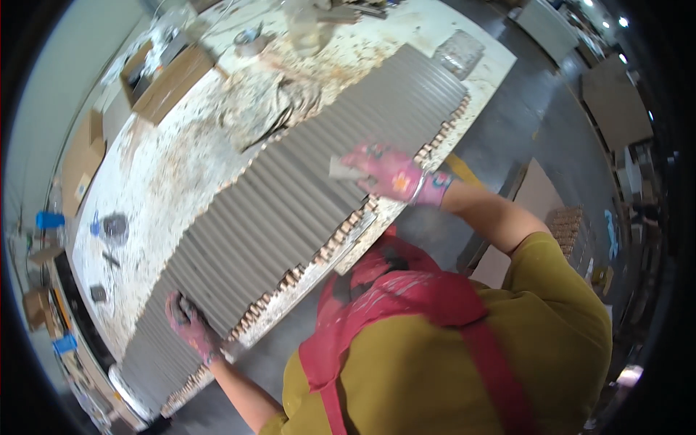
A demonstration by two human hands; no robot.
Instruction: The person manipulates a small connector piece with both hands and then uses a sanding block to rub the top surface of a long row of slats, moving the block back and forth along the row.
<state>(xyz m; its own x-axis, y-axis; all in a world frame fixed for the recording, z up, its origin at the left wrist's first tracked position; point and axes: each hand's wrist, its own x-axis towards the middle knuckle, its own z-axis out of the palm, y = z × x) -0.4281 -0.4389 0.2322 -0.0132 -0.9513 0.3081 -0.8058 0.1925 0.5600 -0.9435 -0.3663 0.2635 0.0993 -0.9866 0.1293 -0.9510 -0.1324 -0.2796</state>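
A long grey ribbed panel [290,196] with wooden slat ends along its near edge lies diagonally on a stained white workbench [167,174]. My right hand [391,174], in a pink stained glove, presses a small pale block [344,168] onto the panel's upper part. My left hand [190,325], also in a stained glove, rests flat on the panel's lower end near its edge. I wear a yellow shirt and a red apron.
An open cardboard box [163,76] stands at the bench's far left corner, and clutter and a clear container [458,52] sit at the far end. More boxes [81,163] line the left wall. Grey floor [522,123] lies to the right, with boards and a stacked tray.
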